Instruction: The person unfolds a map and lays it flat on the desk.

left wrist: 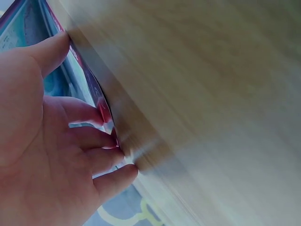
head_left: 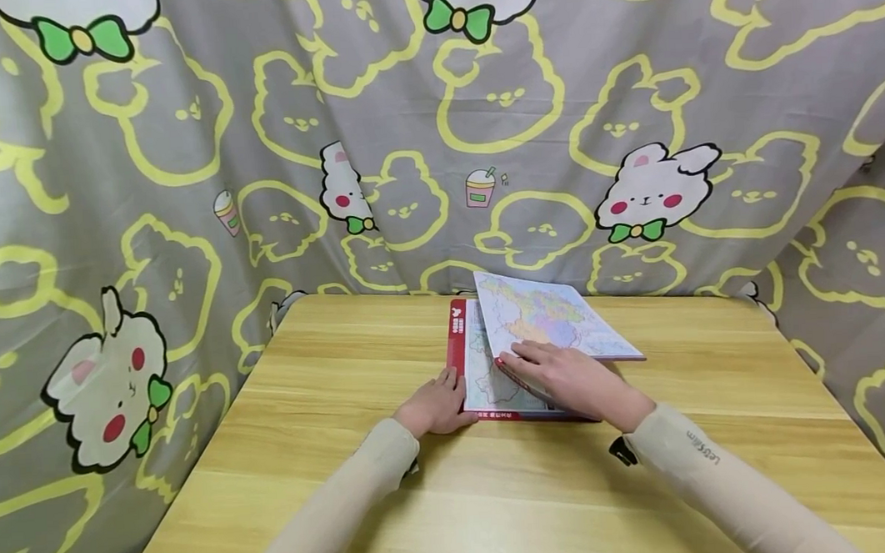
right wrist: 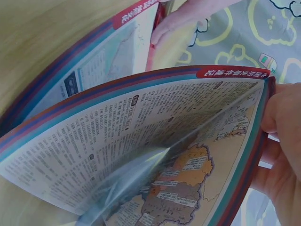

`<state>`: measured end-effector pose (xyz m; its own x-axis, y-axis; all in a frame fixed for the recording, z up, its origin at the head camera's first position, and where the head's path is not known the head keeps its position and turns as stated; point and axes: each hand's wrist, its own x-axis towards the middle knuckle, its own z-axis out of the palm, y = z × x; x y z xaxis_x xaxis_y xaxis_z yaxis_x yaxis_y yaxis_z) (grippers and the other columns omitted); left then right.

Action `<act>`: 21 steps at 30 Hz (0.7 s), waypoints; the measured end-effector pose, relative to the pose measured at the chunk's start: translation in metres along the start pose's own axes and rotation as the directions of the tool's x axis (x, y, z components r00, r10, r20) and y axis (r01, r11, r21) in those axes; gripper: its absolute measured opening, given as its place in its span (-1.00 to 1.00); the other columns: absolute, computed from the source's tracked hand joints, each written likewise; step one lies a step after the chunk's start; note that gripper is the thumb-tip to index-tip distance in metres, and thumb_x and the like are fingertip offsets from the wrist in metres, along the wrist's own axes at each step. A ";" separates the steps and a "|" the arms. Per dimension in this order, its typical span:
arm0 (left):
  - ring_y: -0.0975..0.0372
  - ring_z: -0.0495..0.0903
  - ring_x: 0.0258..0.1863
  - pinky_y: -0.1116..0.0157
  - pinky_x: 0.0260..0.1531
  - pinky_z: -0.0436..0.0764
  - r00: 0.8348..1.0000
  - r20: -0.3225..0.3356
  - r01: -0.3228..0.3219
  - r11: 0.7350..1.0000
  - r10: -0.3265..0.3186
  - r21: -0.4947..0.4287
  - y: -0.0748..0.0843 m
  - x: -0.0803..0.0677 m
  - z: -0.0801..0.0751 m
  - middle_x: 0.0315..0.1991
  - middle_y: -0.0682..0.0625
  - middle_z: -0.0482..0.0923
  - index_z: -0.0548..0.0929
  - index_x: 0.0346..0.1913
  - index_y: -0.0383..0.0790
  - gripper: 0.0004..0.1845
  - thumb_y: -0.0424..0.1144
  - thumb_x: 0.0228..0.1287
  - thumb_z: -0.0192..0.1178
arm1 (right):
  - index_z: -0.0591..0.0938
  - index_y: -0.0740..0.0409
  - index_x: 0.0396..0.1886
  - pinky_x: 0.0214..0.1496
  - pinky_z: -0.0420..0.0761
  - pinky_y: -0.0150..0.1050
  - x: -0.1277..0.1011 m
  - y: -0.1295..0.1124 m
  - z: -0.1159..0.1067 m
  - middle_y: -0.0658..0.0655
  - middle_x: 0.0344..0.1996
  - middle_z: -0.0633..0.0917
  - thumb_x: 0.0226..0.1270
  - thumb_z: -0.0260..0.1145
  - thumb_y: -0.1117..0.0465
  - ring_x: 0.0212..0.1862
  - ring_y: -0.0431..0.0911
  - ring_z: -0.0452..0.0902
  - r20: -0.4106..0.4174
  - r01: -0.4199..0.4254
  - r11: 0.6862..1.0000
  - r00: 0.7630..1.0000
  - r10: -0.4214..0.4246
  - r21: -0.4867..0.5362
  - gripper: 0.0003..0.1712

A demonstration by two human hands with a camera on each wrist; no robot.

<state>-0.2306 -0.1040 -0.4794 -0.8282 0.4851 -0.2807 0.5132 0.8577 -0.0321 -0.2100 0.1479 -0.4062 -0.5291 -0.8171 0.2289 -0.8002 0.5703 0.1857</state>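
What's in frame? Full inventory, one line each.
atlas: 1, red-edged map pages, open on the table's far middle.
lifted page: 1, pastel map, raised over the atlas.
table: 1, light wood, fills the foreground.
curtain: 1, grey with yellow bear outlines and white bunnies, behind and beside the table.
left hand: 1, beige sleeve, fingers on the atlas's left edge.
right hand: 1, beige sleeve, grip on the lifted page's edge.

Atlas [head_left: 493, 374]: red-bordered, pastel map pages [head_left: 546, 317]. Table [head_left: 309, 450]: pale yellow wood grain. Curtain [head_left: 183, 198]: grey, yellow bear outlines, white rabbits with green bows. Sleeves [head_left: 716, 479]: beige.
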 end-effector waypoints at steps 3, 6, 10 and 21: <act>0.00 0.03 0.42 0.12 0.30 0.19 1.000 0.004 0.000 1.000 0.000 -0.002 0.000 0.000 -0.001 0.43 -0.30 0.03 0.14 0.42 -0.40 -0.15 0.24 0.36 -0.09 | 0.35 0.02 0.38 0.00 0.57 -0.03 -0.002 0.001 -0.004 0.20 0.22 0.48 0.30 0.24 0.39 0.19 0.07 0.45 -0.009 -0.003 1.000 1.000 0.003 -0.008 -0.34; 0.00 0.02 0.42 0.12 0.31 0.18 1.000 0.011 0.004 1.000 -0.004 -0.016 0.001 -0.001 -0.003 0.43 -0.30 0.02 0.14 0.42 -0.41 -0.15 0.24 0.36 -0.08 | 0.37 0.03 0.36 0.00 0.57 -0.02 -0.003 0.002 -0.006 0.20 0.21 0.48 0.27 0.26 0.41 0.17 0.08 0.46 -0.023 -0.003 1.000 1.000 0.003 -0.002 -0.34; -0.01 0.02 0.42 0.13 0.31 0.18 1.000 0.014 0.002 1.000 -0.002 -0.023 0.001 -0.004 -0.007 0.43 -0.30 0.03 0.15 0.41 -0.42 -0.16 0.23 0.36 -0.07 | 0.42 0.04 0.32 -0.03 0.58 -0.03 -0.005 0.004 -0.006 0.20 0.18 0.51 0.27 0.24 0.43 0.14 0.08 0.49 -0.056 0.002 1.000 0.998 -0.002 0.002 -0.38; 0.00 0.00 0.43 0.13 0.32 0.16 1.000 0.025 0.010 1.000 -0.010 -0.014 -0.002 -0.003 -0.001 0.43 -0.29 0.01 0.14 0.42 -0.41 -0.14 0.25 0.36 -0.09 | 0.42 0.04 0.33 -0.06 0.59 -0.02 -0.012 0.007 -0.014 0.21 0.20 0.50 0.21 0.28 0.48 0.16 0.08 0.47 -0.076 -0.024 0.999 0.997 0.026 0.028 -0.32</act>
<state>-0.2292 -0.1066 -0.4776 -0.8273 0.4723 -0.3042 0.5017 0.8648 -0.0218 -0.2057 0.1629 -0.3946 -0.5268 -0.7931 0.3057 -0.7947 0.5872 0.1537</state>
